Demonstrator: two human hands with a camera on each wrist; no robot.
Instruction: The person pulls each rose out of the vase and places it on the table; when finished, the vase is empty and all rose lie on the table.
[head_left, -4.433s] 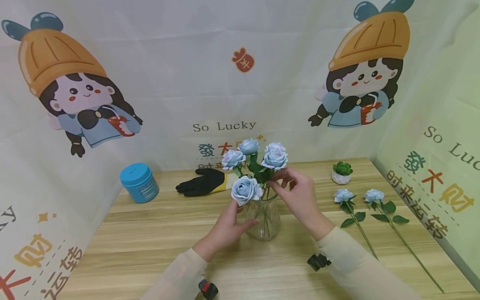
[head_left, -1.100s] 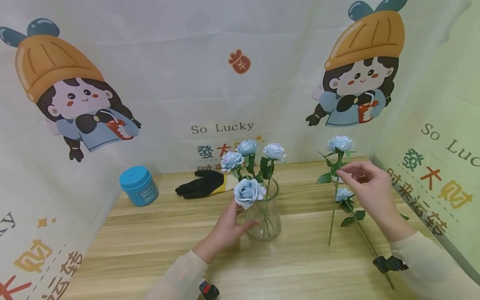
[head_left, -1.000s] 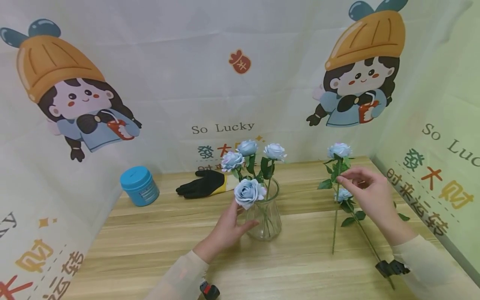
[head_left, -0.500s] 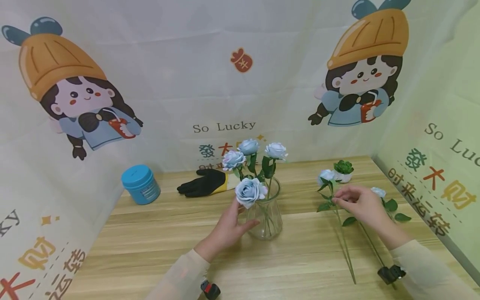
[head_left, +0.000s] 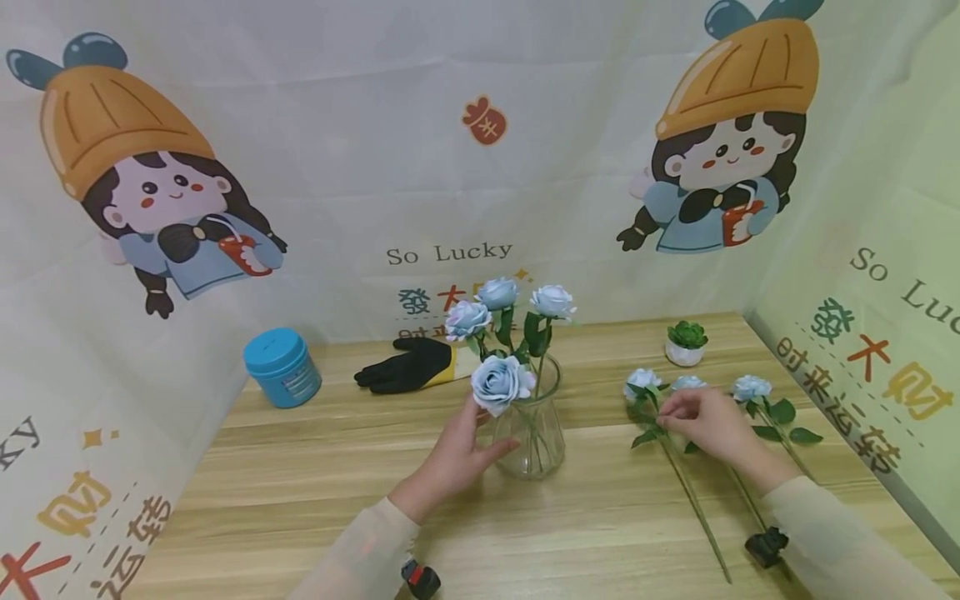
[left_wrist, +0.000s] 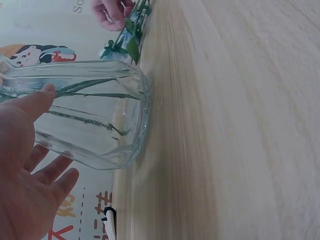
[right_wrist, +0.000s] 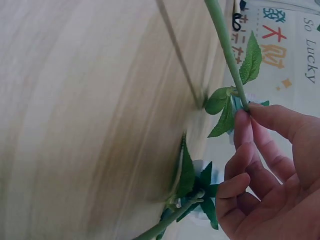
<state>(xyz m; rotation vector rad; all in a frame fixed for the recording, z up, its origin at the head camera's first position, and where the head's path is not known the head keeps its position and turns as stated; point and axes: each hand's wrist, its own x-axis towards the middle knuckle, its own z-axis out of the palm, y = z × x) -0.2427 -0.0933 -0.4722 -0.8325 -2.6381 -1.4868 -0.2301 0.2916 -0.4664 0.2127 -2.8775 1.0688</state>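
My left hand (head_left: 453,450) holds the side of a clear glass vase (head_left: 550,446), its thumb and fingers on either side of the glass in the left wrist view. Several light-blue artificial roses (head_left: 501,385) stand in the vase, stems inside. At the right, my right hand (head_left: 712,427) pinches the green stem (right_wrist: 227,45) of another blue rose (head_left: 642,383) between thumb and fingertips, low over the table. Two more roses lie beside it: one bloom (head_left: 687,382) is partly behind the hand, the other (head_left: 752,387) farther right.
A blue lidded jar (head_left: 281,367) stands at the back left of the wooden table (head_left: 300,500). Between jar and vase lies a black and yellow glove (head_left: 408,368). A small potted succulent (head_left: 685,342) stands at the back right. Printed cloth surrounds the table.
My right hand has carried a rose from the vase to the right and lowered it beside the two lying there. The left hand has stayed at the vase.
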